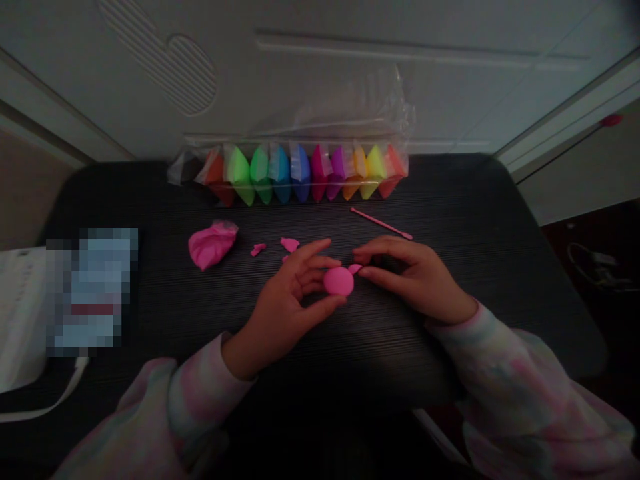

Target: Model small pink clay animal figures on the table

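Observation:
A smooth pink ball of modelling clay [339,282] rests in the fingers of my left hand [293,303], with the thumb below it and the fingers behind. My right hand [413,275] pinches a small flat pink clay piece [355,269] between thumb and fingertips, at the ball's upper right side. The small piece appears to touch the ball. Beyond my left hand lie torn pink clay scraps [290,245] and a smaller pink bit [258,250]. A pink modelling stick [381,224] lies on the table past my right hand.
A crumpled pink clay lump in wrapping [213,245] sits at left. Along the back edge of the dark table [465,200] stands a clear bag of colourful clay packets [300,175]. A blurred-out phone [100,287], a white cable [65,397] and a white box-like object [23,320] are at far left.

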A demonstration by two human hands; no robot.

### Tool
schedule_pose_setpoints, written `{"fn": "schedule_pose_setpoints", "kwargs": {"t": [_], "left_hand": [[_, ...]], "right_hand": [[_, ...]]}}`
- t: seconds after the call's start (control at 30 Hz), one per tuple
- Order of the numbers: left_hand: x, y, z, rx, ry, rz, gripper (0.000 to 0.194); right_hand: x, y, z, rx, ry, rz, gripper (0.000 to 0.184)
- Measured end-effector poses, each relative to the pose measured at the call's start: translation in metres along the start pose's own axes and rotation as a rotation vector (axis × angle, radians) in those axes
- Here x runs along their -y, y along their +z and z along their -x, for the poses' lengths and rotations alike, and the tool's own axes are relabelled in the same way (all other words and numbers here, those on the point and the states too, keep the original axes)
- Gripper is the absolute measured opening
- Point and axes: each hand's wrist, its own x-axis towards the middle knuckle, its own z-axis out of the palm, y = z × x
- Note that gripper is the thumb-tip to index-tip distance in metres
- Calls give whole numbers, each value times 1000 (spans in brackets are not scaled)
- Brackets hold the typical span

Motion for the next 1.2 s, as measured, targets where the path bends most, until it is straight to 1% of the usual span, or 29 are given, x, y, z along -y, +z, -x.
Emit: {"fn": "schedule_pose_setpoints", "kwargs": {"t": [0.1, 0.17, 0.3, 0.6, 0.8, 0.9, 1.0, 1.03, 1.13, 1.2], "left_hand": [[-1, 0, 0, -3, -8, -19, 61], [-1, 1, 0, -8, -10, -33, 61], [-2, 1, 1, -17, -3, -50, 61], [-2, 1, 1, -12, 17, -7, 59], [-2, 1, 1, -31, 35, -1, 59], [-2, 0, 0, -38, 43, -13, 59], [-1, 0, 1, -40, 50, -21, 59], [-1, 0, 1, -41, 50, -26, 58], [-1, -1, 1, -35, 59, -72, 59], [0, -2, 1, -42, 85, -177, 59]], "right_hand": [[0, -2, 0, 3, -31, 23, 12], [0, -2, -1, 18, -39, 38, 9], [2, 1, -2, 9, -27, 56, 9], [3, 6, 0, -46, -23, 12, 8], [3, 12, 1, -115, -25, -3, 6], [1, 11, 1, -102, -32, -3, 9], [0, 9, 2, -76, -20, 9, 21], [0, 9, 2, -75, -18, 16, 22], [1, 8, 1, -63, -30, 36, 12], [1, 6, 0, -45, -38, 63, 11]]}}
